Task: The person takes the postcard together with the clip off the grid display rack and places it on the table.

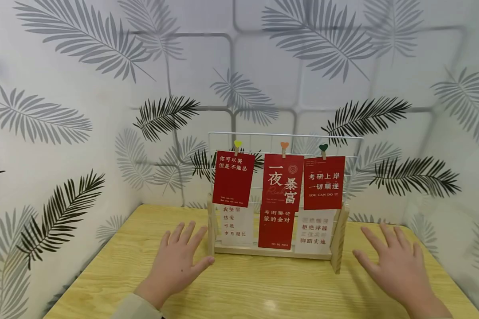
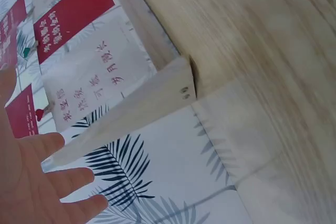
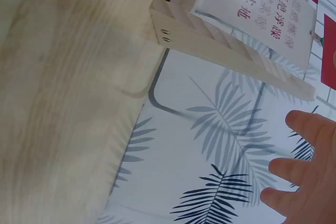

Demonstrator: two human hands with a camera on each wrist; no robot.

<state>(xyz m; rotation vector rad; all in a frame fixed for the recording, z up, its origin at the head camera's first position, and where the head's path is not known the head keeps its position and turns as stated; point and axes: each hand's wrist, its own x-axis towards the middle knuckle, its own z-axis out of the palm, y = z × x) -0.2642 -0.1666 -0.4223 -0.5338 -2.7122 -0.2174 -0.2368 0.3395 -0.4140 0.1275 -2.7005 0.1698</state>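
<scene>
A wire grid rack with wooden side legs (image 1: 338, 241) stands upright on the table. Clothespins with yellow, orange and green hearts (image 1: 323, 148) hold red cards (image 1: 233, 179) in its upper row. Below hang a red card (image 1: 276, 230) and two white cards (image 1: 313, 232). My left hand (image 1: 175, 259) is spread beside the rack's left leg, holding nothing; whether the thumb touches the leg I cannot tell. To the right, my right hand (image 1: 399, 266) is spread with nothing in it, apart from the rack. Both wrist views show stretched fingers (image 2: 71, 181) near the legs.
The rack stands on a light wood-grain table (image 1: 255, 288). Behind it and at both sides rise walls with a leaf pattern (image 1: 319, 40), close to the table's edges.
</scene>
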